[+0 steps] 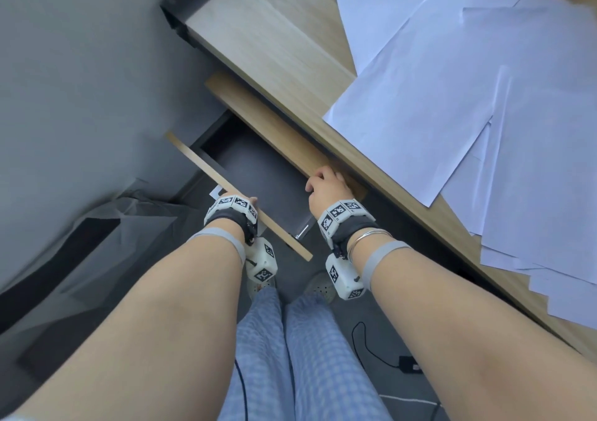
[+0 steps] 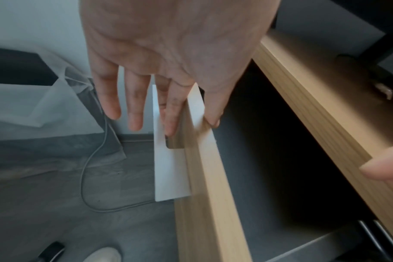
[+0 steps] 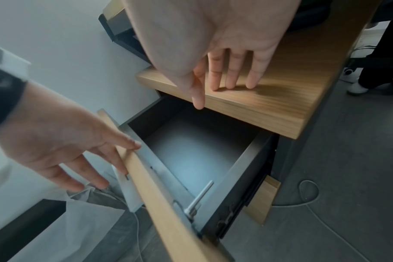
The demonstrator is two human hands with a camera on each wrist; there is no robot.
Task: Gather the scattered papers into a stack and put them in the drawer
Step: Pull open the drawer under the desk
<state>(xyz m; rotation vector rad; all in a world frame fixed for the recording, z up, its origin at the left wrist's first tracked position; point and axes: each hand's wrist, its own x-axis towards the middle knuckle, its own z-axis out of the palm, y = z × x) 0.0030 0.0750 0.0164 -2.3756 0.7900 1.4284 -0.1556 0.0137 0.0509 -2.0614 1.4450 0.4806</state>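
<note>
Several white papers (image 1: 452, 97) lie scattered and overlapping on the wooden desk (image 1: 274, 39) at the right. Below the desk edge a drawer (image 1: 258, 175) stands pulled out, its dark grey inside (image 3: 191, 156) bare. My left hand (image 1: 248, 202) pinches the drawer's wooden front (image 2: 204, 177): thumb over the top edge, straight fingers (image 2: 135, 115) down the outer face by the white handle plate (image 2: 168, 177). My right hand (image 1: 326, 188) rests open, fingers (image 3: 231, 76) flat on the wooden panel (image 3: 258, 106) above the drawer.
A bin with a translucent bag (image 1: 80, 226) stands on the floor at the left, by the grey wall. Cables (image 1: 371, 346) lie on the grey floor. A metal lock rod (image 3: 200, 196) sits inside the drawer's front corner. My legs are below the drawer.
</note>
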